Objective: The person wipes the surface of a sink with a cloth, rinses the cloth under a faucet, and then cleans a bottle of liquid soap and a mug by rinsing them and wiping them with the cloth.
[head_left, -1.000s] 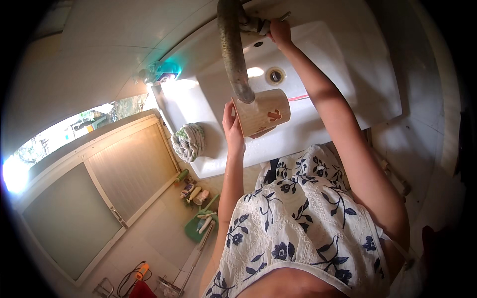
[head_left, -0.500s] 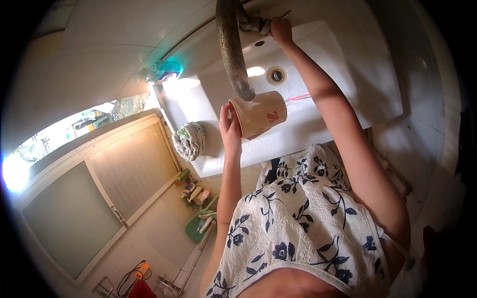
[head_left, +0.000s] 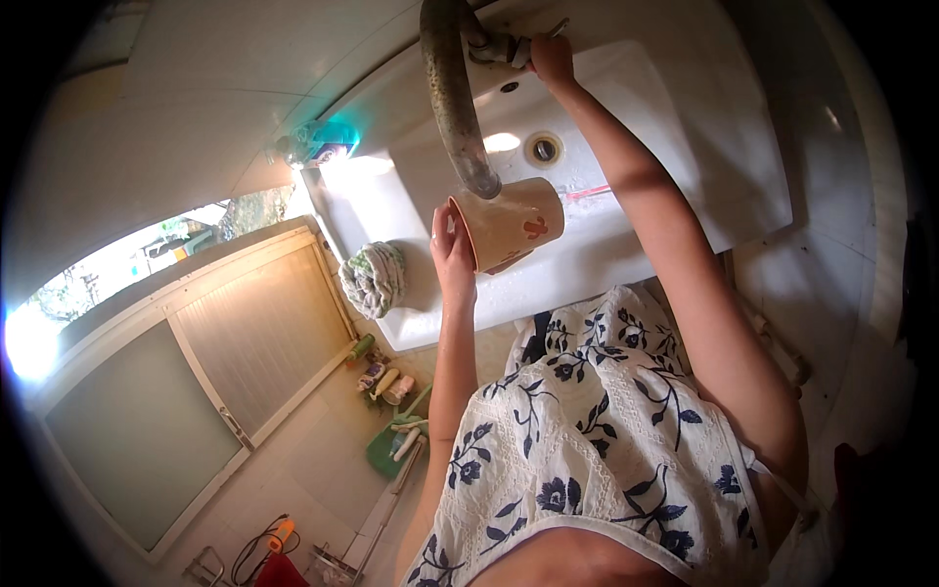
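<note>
My left hand (head_left: 453, 256) grips the rim of a cream cup (head_left: 528, 220) with reddish cactus-like prints. The cup lies tilted on its side, its mouth toward my left hand, just under the end of the tap spout (head_left: 458, 108). Fine water spray shows over its wall. At the far side of the sink, my right hand (head_left: 554, 61) is closed on the tap handle (head_left: 523, 51); its fingertips are partly hidden. Below both hands is the white sink (head_left: 646, 108) with a round drain (head_left: 544, 150).
A thin red-and-white stick-like thing (head_left: 588, 192) lies in the basin near the drain. On the sink's left ledge sit a bundled white-green cloth (head_left: 373, 280) and a teal bottle (head_left: 333, 140). Several bottles (head_left: 386, 382) and a green dustpan-like thing (head_left: 381, 452) stand on the floor at left.
Water spray now shows on the cup beneath the spout. The cup has shifted very slightly; both hands keep their places on the cup and the tap handle.
</note>
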### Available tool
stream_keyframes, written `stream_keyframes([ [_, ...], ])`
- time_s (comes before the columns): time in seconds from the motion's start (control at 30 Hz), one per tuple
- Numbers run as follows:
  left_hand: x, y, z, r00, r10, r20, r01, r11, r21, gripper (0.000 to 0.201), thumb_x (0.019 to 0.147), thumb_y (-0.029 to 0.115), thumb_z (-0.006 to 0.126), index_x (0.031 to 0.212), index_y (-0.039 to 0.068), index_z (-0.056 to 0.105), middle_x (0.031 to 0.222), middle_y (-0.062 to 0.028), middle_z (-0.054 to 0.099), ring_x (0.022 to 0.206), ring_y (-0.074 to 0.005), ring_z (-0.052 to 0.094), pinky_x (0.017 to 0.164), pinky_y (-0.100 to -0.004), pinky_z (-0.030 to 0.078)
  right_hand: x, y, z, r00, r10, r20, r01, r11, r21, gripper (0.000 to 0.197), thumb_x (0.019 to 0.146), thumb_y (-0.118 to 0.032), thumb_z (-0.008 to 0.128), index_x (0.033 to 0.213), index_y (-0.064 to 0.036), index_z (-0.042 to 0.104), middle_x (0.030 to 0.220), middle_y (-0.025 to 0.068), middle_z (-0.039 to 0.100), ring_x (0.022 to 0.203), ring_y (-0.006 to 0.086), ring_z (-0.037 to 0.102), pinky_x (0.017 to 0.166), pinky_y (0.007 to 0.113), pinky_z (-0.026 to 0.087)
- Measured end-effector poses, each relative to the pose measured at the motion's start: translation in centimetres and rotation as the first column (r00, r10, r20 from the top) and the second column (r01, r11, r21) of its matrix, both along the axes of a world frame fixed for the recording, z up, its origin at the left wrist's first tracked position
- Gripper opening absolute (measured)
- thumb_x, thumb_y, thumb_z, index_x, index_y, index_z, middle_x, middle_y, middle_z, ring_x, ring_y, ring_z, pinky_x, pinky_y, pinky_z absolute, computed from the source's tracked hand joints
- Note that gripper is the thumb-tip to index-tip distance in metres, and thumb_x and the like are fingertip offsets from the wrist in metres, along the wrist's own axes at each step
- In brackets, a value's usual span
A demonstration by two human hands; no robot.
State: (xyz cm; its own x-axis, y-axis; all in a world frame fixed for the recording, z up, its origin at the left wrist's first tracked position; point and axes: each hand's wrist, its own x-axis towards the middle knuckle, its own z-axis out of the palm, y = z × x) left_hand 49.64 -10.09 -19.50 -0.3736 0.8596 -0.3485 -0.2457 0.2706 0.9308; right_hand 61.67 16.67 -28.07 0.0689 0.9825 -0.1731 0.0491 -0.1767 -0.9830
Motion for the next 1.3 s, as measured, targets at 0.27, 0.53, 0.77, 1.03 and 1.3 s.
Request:
stream_keyframes([
  [0.27,-0.1,0.1,0.1,1.0,-0.009,-0.009,0.008,1.0,-0.024,0.021,0.086,0.009,0.038,0.105,0.003,0.044,0.078,-0.003,0.052,0.064,-0.005,0.045,0.054,-0.0187,0.037,-0.3,0.3,0.5,0.996,-0.034,0.077,0.036,0.999,-0.016,0.039,0.08,-0.019,0.038,0.047,0.0008,0.045,0.042,0.0126,0.048,0.038,0.0221,0.048,0.039,0.036,0.038],
  [0.53,0.1,0.3,-0.2,0.999,0.034,-0.004,-0.034,0.999,0.037,0.023,0.085,0.009,0.04,0.106,0.0,0.042,0.093,-0.0056,0.05,0.079,-0.0089,0.047,0.066,-0.0212,0.039,-0.5,-0.4,1.3,0.997,-0.027,-0.074,0.025,0.999,-0.027,0.033,0.073,-0.02,0.034,0.044,-0.0045,0.041,0.036,0.0071,0.04,0.027,0.0144,0.037,0.028,0.028,0.028],
  [0.77,0.5,0.3,-0.5,0.998,0.038,0.056,-0.042,0.997,0.066,0.026,0.084,0.008,0.041,0.109,0.0,0.04,0.098,-0.006,0.049,0.086,-0.0114,0.048,0.072,-0.0229,0.039,0.5,-0.6,1.2,0.995,0.037,-0.087,-0.045,0.995,-0.086,0.039,0.079,-0.035,0.04,0.053,-0.0058,0.042,0.039,0.0042,0.041,0.028,0.011,0.033,0.028,0.023,0.025],
  [1.03,-0.4,3.8,-4.3,0.961,-0.043,0.272,0.027,0.998,0.062,0.029,0.079,0.009,0.044,0.108,0.002,0.041,0.087,-0.0072,0.053,0.067,-0.0113,0.053,0.056,-0.0231,0.043,1.9,-12.5,3.1,0.563,0.407,-0.719,-0.606,0.795,-0.024,0.048,0.084,-0.048,0.034,0.111,-0.0077,0.041,0.094,0.007,0.051,0.09,0.0148,0.047,0.082,0.03,0.036],
  [1.3,0.1,4.7,-8.3,0.465,-0.21,0.86,0.234,0.966,0.11,0.041,0.081,0.041,0.041,0.103,0.007,0.047,0.091,-0.0078,0.055,0.076,-0.0152,0.054,0.062,-0.0258,0.047,1.3,-18.6,5.7,0.803,0.475,-0.361,-0.439,0.88,0.181,0.091,0.059,-0.018,0.072,0.127,-0.0052,0.014,0.124,0.0111,0.028,0.119,0.0217,0.023,0.096,0.034,0.022],
])
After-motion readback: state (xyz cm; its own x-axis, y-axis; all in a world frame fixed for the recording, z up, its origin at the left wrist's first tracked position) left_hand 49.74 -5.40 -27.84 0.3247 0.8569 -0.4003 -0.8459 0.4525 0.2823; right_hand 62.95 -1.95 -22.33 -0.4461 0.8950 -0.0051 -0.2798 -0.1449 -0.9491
